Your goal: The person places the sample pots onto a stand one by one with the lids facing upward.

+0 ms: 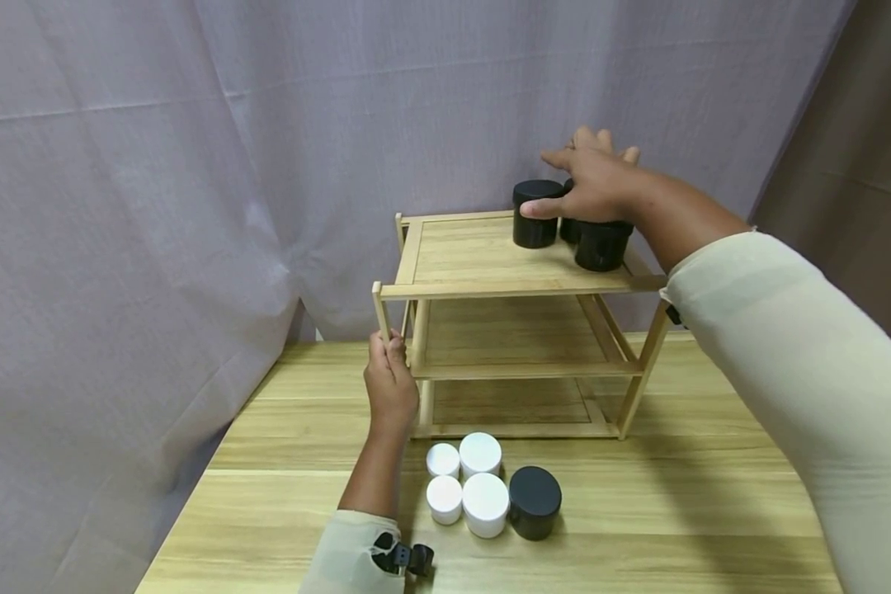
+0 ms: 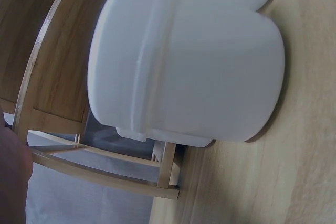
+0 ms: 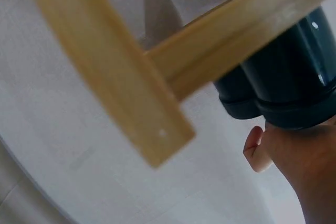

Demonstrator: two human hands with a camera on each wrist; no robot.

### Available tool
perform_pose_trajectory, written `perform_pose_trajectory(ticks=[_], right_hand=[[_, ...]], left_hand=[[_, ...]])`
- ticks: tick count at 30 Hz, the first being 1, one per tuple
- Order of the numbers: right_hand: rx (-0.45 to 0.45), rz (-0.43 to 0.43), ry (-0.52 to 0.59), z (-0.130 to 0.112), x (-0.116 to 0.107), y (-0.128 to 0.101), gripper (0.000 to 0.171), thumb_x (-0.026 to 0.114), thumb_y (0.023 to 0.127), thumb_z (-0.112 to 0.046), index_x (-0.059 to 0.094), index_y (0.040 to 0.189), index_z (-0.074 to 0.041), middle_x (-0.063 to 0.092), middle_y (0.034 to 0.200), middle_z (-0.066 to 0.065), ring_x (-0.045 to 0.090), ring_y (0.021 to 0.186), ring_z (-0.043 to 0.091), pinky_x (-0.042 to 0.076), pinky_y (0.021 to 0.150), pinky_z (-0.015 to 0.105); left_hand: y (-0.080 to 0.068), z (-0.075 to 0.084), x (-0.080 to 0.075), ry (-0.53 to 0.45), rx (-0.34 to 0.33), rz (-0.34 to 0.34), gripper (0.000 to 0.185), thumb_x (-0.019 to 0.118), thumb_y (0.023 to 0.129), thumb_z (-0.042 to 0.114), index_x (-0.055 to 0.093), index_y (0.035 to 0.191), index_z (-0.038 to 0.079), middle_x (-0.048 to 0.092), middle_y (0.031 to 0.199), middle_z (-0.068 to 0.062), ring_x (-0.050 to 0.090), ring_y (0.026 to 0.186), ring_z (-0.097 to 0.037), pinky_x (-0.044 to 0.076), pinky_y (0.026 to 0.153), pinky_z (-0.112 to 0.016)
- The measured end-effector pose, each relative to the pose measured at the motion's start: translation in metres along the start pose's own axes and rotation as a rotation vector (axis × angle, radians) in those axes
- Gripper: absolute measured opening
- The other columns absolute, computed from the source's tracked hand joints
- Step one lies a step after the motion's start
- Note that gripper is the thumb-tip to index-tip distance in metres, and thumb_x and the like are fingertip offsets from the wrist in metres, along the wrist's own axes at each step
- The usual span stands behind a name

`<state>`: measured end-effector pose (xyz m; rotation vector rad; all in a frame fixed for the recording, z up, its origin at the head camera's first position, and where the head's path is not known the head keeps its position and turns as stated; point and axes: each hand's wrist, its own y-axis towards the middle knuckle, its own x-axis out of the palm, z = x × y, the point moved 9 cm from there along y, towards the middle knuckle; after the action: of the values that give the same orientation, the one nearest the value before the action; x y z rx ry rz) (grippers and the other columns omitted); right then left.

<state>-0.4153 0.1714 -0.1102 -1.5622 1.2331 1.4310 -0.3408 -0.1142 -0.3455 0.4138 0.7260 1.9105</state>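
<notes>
A three-tier wooden shelf (image 1: 468, 252) stands on the table. My left hand (image 1: 392, 388) grips its front left post (image 1: 382, 312). Over the right part of the top tier, my right hand (image 1: 597, 186) is spread, thumb out in front of a black lidded jar (image 1: 535, 231). Beneath the palm are a second black jar (image 1: 601, 252) at the front and a third, mostly hidden one behind. Seen from the right wrist, the hand (image 3: 299, 156) lies by the lids of the black jars (image 3: 294, 72). The left wrist view shows a white jar (image 2: 205, 72) close up.
In front of the shelf, several white jars (image 1: 485, 511) of two sizes stand grouped on the table (image 1: 282, 495). Another black jar (image 1: 535, 507) is right beside them. Grey curtain (image 1: 156, 206) hangs behind the shelf and along the left side.
</notes>
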Motion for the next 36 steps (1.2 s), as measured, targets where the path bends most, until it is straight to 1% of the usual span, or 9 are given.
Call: perform_pose_trajectory(ticks=[3, 9, 13, 17, 20, 23, 29, 33, 36], right_hand=[[-0.018, 0.066, 0.027, -0.008, -0.003, -0.003, 0.108, 0.058, 0.101, -0.075, 0.017, 0.174, -0.008, 0.019, 0.168, 0.032, 0.016, 0.146, 0.049, 0.006, 0.115, 0.081], [-0.015, 0.231, 0.102, -0.021, -0.008, -0.012, 0.103, 0.05, 0.104, -0.076, 0.028, 0.171, -0.002, 0.032, 0.157, 0.03, 0.023, 0.133, 0.043, 0.012, 0.102, 0.063], [-0.004, 0.31, 0.137, -0.028, -0.012, -0.02, 0.096, 0.051, 0.105, -0.074, 0.036, 0.169, -0.004, 0.035, 0.156, 0.027, 0.025, 0.134, 0.041, 0.009, 0.106, 0.062], [-0.024, 0.334, 0.09, -0.038, -0.01, -0.029, 0.088, 0.044, 0.109, -0.071, 0.044, 0.165, -0.004, 0.037, 0.152, 0.027, 0.025, 0.133, 0.043, 0.009, 0.105, 0.064], [-0.054, 0.36, 0.018, -0.046, -0.008, -0.037, 0.084, 0.038, 0.111, -0.07, 0.049, 0.161, -0.003, 0.038, 0.143, 0.026, 0.026, 0.128, 0.044, 0.011, 0.101, 0.064], [-0.089, 0.411, -0.017, -0.055, -0.003, -0.048, 0.078, 0.038, 0.112, -0.067, 0.056, 0.155, -0.004, 0.04, 0.134, 0.024, 0.029, 0.123, 0.043, 0.013, 0.1, 0.064], [-0.168, 0.531, 0.017, -0.065, 0.012, -0.073, 0.066, 0.044, 0.113, -0.061, 0.068, 0.138, -0.005, 0.041, 0.114, 0.018, 0.032, 0.111, 0.041, 0.014, 0.099, 0.064], [-0.226, 0.6, 0.041, -0.065, 0.022, -0.087, 0.081, 0.035, 0.109, -0.073, 0.069, 0.134, -0.004, 0.038, 0.109, 0.016, 0.03, 0.107, 0.04, 0.013, 0.094, 0.061], [-0.259, 0.636, 0.055, -0.064, 0.029, -0.095, 0.099, 0.025, 0.102, -0.086, 0.068, 0.134, -0.003, 0.039, 0.112, 0.018, 0.031, 0.111, 0.044, 0.012, 0.093, 0.062]], left_hand=[[0.001, -0.001, 0.0, -0.001, -0.001, 0.0, 0.025, 0.044, 0.118, 0.018, 0.056, 0.112, -0.002, 0.055, 0.08, -0.02, 0.044, 0.067, -0.012, 0.04, 0.059, -0.025], [0.0, -0.001, -0.001, 0.014, 0.011, 0.003, 0.023, 0.044, 0.118, 0.017, 0.056, 0.112, -0.002, 0.055, 0.079, -0.018, 0.044, 0.067, -0.011, 0.04, 0.059, -0.025], [0.0, 0.0, -0.001, 0.014, 0.014, 0.007, 0.023, 0.044, 0.118, 0.017, 0.056, 0.112, -0.002, 0.055, 0.079, -0.018, 0.044, 0.067, -0.011, 0.04, 0.059, -0.025], [0.0, 0.0, 0.0, 0.004, -0.003, -0.007, 0.024, 0.043, 0.118, 0.017, 0.056, 0.113, -0.002, 0.055, 0.08, -0.021, 0.044, 0.067, -0.012, 0.039, 0.059, -0.025], [0.001, -0.002, 0.001, 0.001, -0.005, -0.011, 0.024, 0.043, 0.118, 0.017, 0.056, 0.113, -0.003, 0.055, 0.08, -0.022, 0.044, 0.066, -0.012, 0.039, 0.058, -0.025], [0.001, -0.001, 0.001, 0.009, 0.004, -0.004, 0.024, 0.044, 0.118, 0.017, 0.056, 0.113, -0.002, 0.055, 0.079, -0.021, 0.043, 0.065, -0.012, 0.039, 0.058, -0.025], [0.001, -0.002, 0.0, 0.029, 0.005, 0.006, 0.024, 0.044, 0.118, 0.017, 0.057, 0.114, -0.003, 0.056, 0.079, -0.019, 0.045, 0.066, -0.013, 0.04, 0.059, -0.026], [0.001, 0.0, 0.0, 0.033, 0.015, 0.004, 0.023, 0.044, 0.118, 0.016, 0.057, 0.114, -0.002, 0.055, 0.08, -0.017, 0.045, 0.067, -0.014, 0.04, 0.059, -0.027], [0.002, 0.002, -0.001, 0.035, 0.02, 0.005, 0.023, 0.044, 0.118, 0.016, 0.057, 0.113, -0.003, 0.056, 0.08, -0.017, 0.045, 0.067, -0.014, 0.041, 0.06, -0.027]])
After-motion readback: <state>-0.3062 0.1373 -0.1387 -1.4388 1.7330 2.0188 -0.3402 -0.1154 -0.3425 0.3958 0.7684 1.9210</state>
